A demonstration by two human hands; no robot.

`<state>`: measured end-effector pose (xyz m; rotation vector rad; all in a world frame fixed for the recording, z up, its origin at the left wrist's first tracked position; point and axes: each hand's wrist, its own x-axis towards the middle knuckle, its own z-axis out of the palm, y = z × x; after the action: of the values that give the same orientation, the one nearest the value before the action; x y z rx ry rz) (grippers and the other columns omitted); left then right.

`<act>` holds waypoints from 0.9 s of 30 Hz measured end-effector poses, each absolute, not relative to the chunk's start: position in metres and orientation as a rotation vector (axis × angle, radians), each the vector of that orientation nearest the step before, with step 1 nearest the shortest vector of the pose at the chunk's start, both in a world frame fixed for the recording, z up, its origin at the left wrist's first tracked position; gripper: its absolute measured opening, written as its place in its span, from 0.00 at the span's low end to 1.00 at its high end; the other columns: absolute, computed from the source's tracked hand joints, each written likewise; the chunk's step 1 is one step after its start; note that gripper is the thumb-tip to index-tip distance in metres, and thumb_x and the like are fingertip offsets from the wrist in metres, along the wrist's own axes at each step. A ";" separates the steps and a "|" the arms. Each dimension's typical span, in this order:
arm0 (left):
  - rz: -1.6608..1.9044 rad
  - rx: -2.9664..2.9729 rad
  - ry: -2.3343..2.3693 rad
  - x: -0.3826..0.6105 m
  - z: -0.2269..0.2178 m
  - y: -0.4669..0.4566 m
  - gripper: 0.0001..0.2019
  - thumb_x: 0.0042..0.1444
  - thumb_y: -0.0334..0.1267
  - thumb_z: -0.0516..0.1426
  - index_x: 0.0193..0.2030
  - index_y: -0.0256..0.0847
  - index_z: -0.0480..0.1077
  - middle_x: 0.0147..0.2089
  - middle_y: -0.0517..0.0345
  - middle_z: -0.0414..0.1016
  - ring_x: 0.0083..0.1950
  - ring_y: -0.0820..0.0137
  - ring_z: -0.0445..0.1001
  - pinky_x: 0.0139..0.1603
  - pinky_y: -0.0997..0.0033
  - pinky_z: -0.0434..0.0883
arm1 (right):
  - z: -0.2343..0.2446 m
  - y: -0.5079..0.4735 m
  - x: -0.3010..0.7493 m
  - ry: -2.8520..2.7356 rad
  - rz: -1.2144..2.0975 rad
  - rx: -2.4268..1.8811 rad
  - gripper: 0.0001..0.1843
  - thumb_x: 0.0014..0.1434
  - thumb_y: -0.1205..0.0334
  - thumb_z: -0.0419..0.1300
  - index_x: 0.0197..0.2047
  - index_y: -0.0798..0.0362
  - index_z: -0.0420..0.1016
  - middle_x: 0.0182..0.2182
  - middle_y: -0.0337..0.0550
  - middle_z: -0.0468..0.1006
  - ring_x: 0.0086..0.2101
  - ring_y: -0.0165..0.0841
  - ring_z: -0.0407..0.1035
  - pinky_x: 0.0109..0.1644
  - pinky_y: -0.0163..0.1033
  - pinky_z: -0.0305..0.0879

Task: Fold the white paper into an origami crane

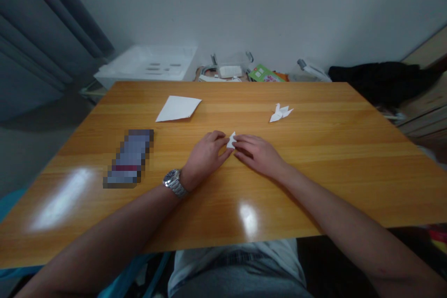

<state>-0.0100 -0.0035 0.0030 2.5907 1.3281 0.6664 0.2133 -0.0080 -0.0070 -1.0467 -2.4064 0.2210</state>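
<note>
A small folded piece of white paper (231, 140) with a pointed top is between my two hands, low over the middle of the wooden table (331, 149). My left hand (208, 151), with a metal watch (173, 181) on its wrist, pinches the paper's left side between fingers and thumb. From the right, my right hand (260, 152) closes its fingertips on the other edge. The fingers hide part of the paper. Beyond my right hand stands a white folded paper crane (280, 112).
White paper sheets (179, 108) lie at the back left. A blurred-out phone-like device (130, 158) is on the left. Behind the table are a white tray (150, 63), a green booklet (263, 74), cables and a dark cloth (380, 81). A grey curtain (42, 32) hangs at left.
</note>
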 end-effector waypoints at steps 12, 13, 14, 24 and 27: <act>0.667 2.615 1.326 -0.017 0.004 -0.001 0.15 0.70 0.43 0.53 0.55 0.41 0.76 0.55 0.48 0.73 0.54 0.59 0.73 0.59 0.56 0.72 | -0.001 -0.012 0.215 -2.447 0.227 -1.075 0.20 0.71 0.55 0.55 0.62 0.52 0.74 0.60 0.51 0.77 0.59 0.43 0.71 0.64 0.53 0.67; 0.673 2.613 1.321 -0.017 0.004 -0.001 0.15 0.69 0.43 0.54 0.56 0.42 0.76 0.55 0.48 0.73 0.54 0.59 0.72 0.59 0.56 0.72 | -0.002 -0.012 0.215 -2.456 0.231 -1.089 0.22 0.71 0.54 0.55 0.64 0.52 0.72 0.63 0.53 0.74 0.61 0.44 0.69 0.66 0.54 0.65; 0.674 2.611 1.317 -0.017 0.003 0.000 0.15 0.69 0.44 0.54 0.56 0.42 0.76 0.55 0.48 0.73 0.55 0.59 0.72 0.59 0.55 0.72 | -0.003 -0.011 0.216 -2.474 0.239 -1.097 0.24 0.71 0.53 0.55 0.66 0.52 0.70 0.65 0.54 0.71 0.63 0.44 0.66 0.67 0.55 0.64; 0.577 2.686 1.286 -0.015 0.009 -0.004 0.17 0.69 0.44 0.53 0.58 0.39 0.74 0.56 0.46 0.74 0.56 0.57 0.73 0.60 0.54 0.71 | -0.005 -0.011 0.218 -2.613 0.241 -1.177 0.33 0.71 0.48 0.52 0.73 0.56 0.58 0.71 0.55 0.60 0.69 0.45 0.57 0.73 0.56 0.53; 0.557 2.723 1.247 -0.016 0.011 -0.008 0.18 0.70 0.43 0.52 0.61 0.37 0.72 0.58 0.46 0.75 0.58 0.57 0.73 0.62 0.55 0.71 | -0.005 -0.009 0.222 -2.613 0.227 -1.210 0.34 0.72 0.46 0.50 0.73 0.57 0.58 0.71 0.55 0.60 0.69 0.45 0.57 0.73 0.56 0.52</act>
<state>-0.0156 -0.0082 0.0114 2.7235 1.2473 0.5572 0.2219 -0.0091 -0.0051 -1.2100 -2.6131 0.2271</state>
